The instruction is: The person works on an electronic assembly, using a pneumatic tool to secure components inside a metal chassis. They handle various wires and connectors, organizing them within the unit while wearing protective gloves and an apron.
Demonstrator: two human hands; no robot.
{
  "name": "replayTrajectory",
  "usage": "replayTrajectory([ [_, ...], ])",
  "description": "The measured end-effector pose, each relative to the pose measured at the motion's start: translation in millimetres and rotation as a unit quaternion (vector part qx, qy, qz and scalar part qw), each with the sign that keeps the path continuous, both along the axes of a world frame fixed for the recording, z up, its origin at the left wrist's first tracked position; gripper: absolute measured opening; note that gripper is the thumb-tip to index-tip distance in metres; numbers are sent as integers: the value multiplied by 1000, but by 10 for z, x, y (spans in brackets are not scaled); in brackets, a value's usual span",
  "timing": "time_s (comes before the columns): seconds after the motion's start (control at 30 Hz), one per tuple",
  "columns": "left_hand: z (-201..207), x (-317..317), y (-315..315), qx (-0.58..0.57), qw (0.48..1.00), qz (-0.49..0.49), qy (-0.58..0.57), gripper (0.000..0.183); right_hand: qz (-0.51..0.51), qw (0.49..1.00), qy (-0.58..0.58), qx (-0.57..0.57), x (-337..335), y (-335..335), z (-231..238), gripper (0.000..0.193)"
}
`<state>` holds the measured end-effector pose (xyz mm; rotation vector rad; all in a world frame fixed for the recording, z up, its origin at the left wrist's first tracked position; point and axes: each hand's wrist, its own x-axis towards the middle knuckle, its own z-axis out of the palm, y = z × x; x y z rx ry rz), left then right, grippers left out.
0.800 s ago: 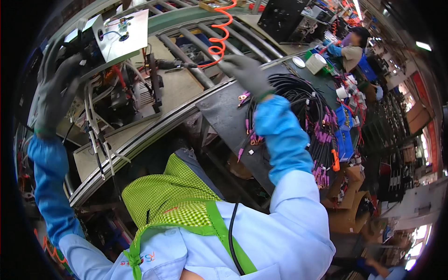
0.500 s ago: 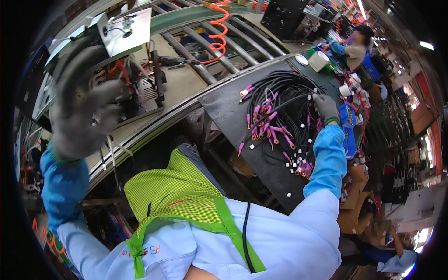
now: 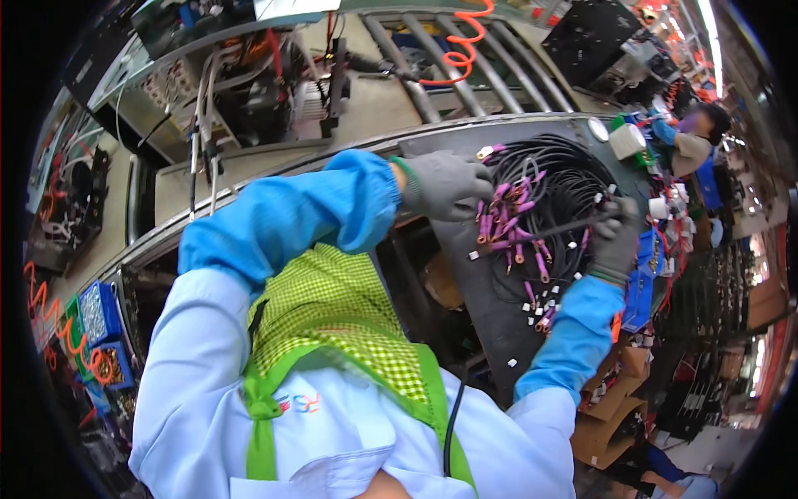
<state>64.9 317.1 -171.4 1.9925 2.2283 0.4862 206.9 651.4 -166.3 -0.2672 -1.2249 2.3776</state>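
Observation:
A bundle of black cables [image 3: 565, 162] lies coiled on the dark tabletop, with purple-sleeved copper ring lugs [image 3: 504, 212] gathered at its left side. My right hand [image 3: 617, 243], in a grey glove, closes on one black cable [image 3: 565, 228] at the bundle's right side; this cable stretches leftward across the lugs. My left hand [image 3: 449, 185], gloved alike, hovers at the left edge of the bundle beside the lugs. Its fingers are loosely bent and apart, with nothing visible in them. Small white connectors [image 3: 540, 303] lie scattered near the lugs.
A roller conveyor [image 3: 465, 71] runs behind the table, with a coiled orange air hose [image 3: 459, 58] above it. An open metal unit with wiring [image 3: 274, 100] stands at the far left. Blue bins [image 3: 640, 287] line the right edge. Another person [image 3: 694, 137] sits at the far right.
My left hand has come from the metal unit on the left across to the lugs. My right hand has drawn slightly nearer with a cable in it. The view has shifted left.

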Motion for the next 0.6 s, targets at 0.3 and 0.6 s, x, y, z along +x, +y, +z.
replayTrajectory([
  [0.3,-444,570,803,97,767,-91,-628,62,-106,982,131,90,164,-674,703,24],
  [0.6,70,613,460,196,765,-157,-593,39,-63,870,352,340,478,-1257,1344,53],
])
